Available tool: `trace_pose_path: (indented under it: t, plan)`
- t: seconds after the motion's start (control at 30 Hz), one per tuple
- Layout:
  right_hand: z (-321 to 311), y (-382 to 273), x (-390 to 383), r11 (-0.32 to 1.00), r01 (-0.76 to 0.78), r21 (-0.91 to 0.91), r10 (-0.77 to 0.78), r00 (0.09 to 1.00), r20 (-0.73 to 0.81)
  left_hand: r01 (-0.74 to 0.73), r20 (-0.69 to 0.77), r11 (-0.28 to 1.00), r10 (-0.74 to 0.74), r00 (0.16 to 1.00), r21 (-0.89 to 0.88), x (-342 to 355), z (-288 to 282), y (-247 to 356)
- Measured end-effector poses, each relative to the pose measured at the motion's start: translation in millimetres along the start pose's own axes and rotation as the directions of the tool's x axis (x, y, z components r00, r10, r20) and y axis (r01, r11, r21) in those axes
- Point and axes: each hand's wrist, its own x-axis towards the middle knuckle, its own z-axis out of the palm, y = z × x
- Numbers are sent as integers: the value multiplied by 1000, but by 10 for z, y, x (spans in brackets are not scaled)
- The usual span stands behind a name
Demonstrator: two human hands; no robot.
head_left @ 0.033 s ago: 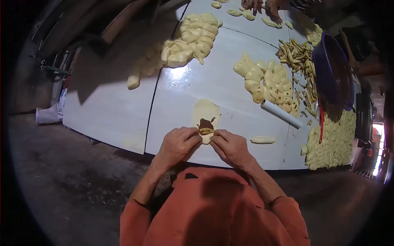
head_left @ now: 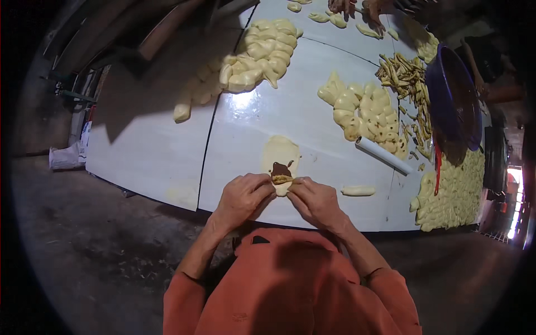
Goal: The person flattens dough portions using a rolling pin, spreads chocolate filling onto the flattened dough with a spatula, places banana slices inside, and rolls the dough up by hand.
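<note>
A flat oval sheet of pale dough [head_left: 281, 147] lies on the white table in front of me. On its near half is a dark brown spread [head_left: 280, 169], with a yellowish-brown strip of filling [head_left: 282, 179] across it. My left hand [head_left: 242, 196] pinches the dough at the strip's left end. At the other end my right hand [head_left: 315, 200] does the same, fingers closed together. The fingertips hide the dough's side edges there. Just right of my right hand rests a pale rolled dough stick [head_left: 358, 191].
Dough pieces [head_left: 259, 53] are heaped far left, others [head_left: 371, 109] right of centre beside a white rolling pin [head_left: 383, 156]. Brown strips [head_left: 402, 75] lie near a purple basin [head_left: 455, 95]. A red tool [head_left: 438, 173] touches more dough [head_left: 452, 195]. Another person's hands [head_left: 357, 8] work at the far edge.
</note>
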Motion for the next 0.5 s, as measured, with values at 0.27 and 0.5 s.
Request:
trace_pose_path:
  t: [0.27, 0.5]
  plan:
    - [-42, -9, 215, 979, -203, 26, 204, 976, -75, 422, -61, 899, -431, 900, -117, 200, 18, 41]
    - [-169, -57, 200, 987, -157, -38, 157, 988, -10, 214, -10, 977, -214, 977, 15, 215, -85, 34]
